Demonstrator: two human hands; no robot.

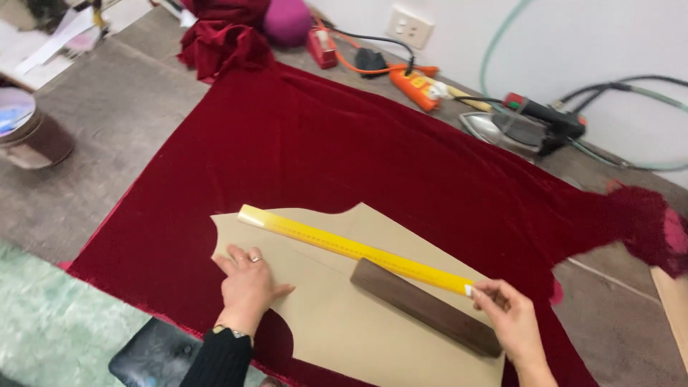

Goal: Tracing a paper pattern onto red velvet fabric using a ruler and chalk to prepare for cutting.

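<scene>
While the left hand (pixel 247 285) pressed flat on the tan paper pattern (pixel 344 315) over red velvet (pixel 344 150), the right hand (pixel 510 321) pinched the yellow ruler (pixel 355 249) at four o'clock, aligning it.

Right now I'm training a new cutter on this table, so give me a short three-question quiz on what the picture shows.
1. True or false: the left hand lies flat on the paper pattern.
2. What does the right hand hold: A the iron, B the end of the yellow ruler, C the dark wooden block?
3. What lies under the pattern?

Key
1. True.
2. B; fingertips pinch the ruler's near end, with a white piece, perhaps chalk.
3. Dark red velvet cloth, spread over the table.
</scene>
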